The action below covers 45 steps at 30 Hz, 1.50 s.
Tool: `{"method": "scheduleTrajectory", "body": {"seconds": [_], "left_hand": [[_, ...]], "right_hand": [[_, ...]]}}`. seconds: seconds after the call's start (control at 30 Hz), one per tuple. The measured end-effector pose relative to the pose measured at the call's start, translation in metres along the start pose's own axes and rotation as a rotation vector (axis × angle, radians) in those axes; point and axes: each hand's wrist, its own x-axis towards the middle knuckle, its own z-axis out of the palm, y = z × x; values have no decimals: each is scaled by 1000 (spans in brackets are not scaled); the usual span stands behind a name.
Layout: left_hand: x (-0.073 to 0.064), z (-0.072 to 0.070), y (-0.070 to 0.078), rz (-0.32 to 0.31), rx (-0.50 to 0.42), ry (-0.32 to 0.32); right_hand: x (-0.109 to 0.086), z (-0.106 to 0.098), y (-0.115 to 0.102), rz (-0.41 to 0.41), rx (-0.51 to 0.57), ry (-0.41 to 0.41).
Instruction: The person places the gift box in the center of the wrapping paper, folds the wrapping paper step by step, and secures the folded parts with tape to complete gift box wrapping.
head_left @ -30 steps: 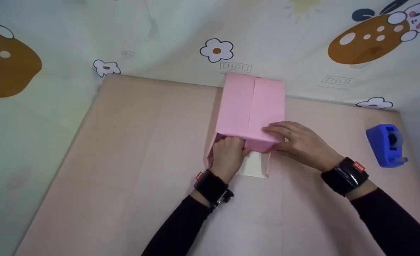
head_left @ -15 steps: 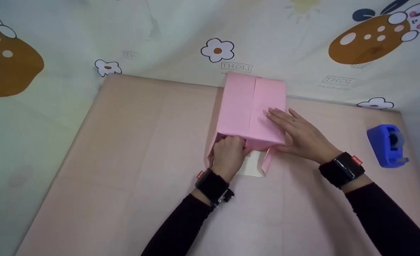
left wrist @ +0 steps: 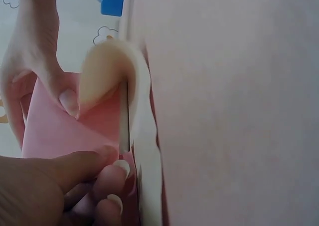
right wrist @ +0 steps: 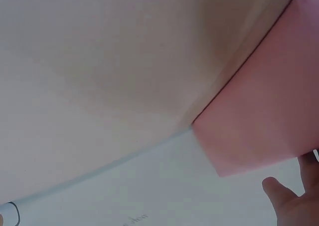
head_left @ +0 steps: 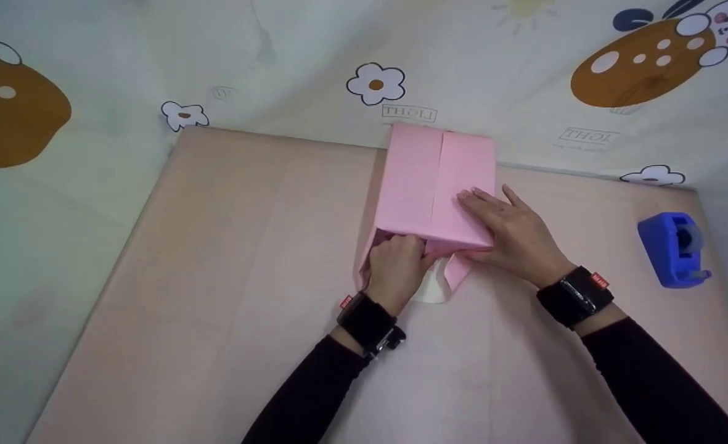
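A box wrapped in pink paper (head_left: 416,179) lies at the back of the table, its near end partly unfolded. At that end my left hand (head_left: 396,271) has its fingers curled, pinching the folded pink paper (left wrist: 99,113). My right hand (head_left: 515,231) rests with straight fingers on the box top near its right edge. In the left wrist view its thumb (left wrist: 69,101) presses the end paper. Between the hands a loose paper flap (left wrist: 107,69) curls over, showing its cream inner side. The right wrist view shows the box's pink side (right wrist: 264,96) with fingertips at its edge.
A blue tape dispenser (head_left: 672,250) stands near the table's right edge. The table (head_left: 228,234) has a pale pink cover. Behind it hangs a printed curtain (head_left: 290,61), close against the box's far end.
My right hand has moved its fingers farther up the box top, and its thumb has pushed the right side of the flap inward, so the flap now curls. My left hand has stayed in place.
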Motion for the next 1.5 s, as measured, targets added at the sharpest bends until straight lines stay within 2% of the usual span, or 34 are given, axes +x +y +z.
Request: {"method": "scheduleTrajectory", "body": {"seconds": [0.2,0.37,0.53,0.6,0.83,1.0,1.13,1.23,1.4,1.5], "left_hand": [[-1,-1,0,2,0,10],[-6,-6,0,-7,-4,-1],[-14,-14,1,-100,-77,-113],[-15,-17,3,-118,-115,-153],[-10,-15,8,-83,-272,-251],[-4,-9,4,-120,-362,-309],[-2,-6,2,-140,-365,-302],[-1,-4,1,-153,-329,-272],[0,0,5,-167,-231,-199],[-2,1,9,-142,-145,-147]], "right_hand": [[-1,8,-5,-6,-43,49],[-1,12,-7,14,-4,75],[-2,14,-8,33,19,86],[-2,14,-9,37,14,92],[-2,16,-11,53,-5,110],[-5,20,-11,70,5,129],[-7,23,-12,90,29,142],[-6,25,-12,100,47,139],[-5,24,-14,114,56,134],[-6,23,-15,124,53,141]]}}
